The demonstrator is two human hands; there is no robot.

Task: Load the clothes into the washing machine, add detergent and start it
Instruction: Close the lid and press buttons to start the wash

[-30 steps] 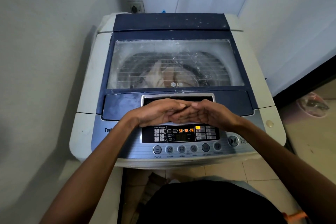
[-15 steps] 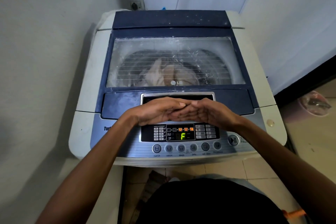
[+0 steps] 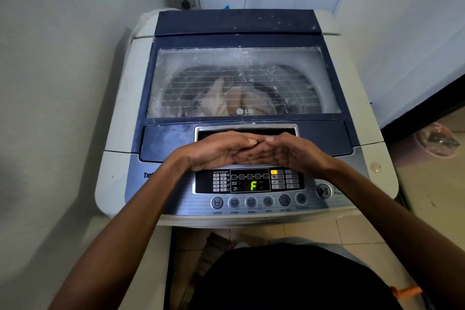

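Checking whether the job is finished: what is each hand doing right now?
Left hand: open, loosely cupped, holding nothing, fingertips touching the other hand's.
Right hand: open, loosely cupped, holding nothing.

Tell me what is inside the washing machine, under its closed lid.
Through the closed, smeared lid pale clothes show, bunched in the dark drum. The smears and lines blur them, so water or detergent cannot be told; the drum's bottom is covered.

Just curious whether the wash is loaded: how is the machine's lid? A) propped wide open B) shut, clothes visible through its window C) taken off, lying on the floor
B: the lid lies flat and shut on the washing machine, with pale clothes showing through its window.
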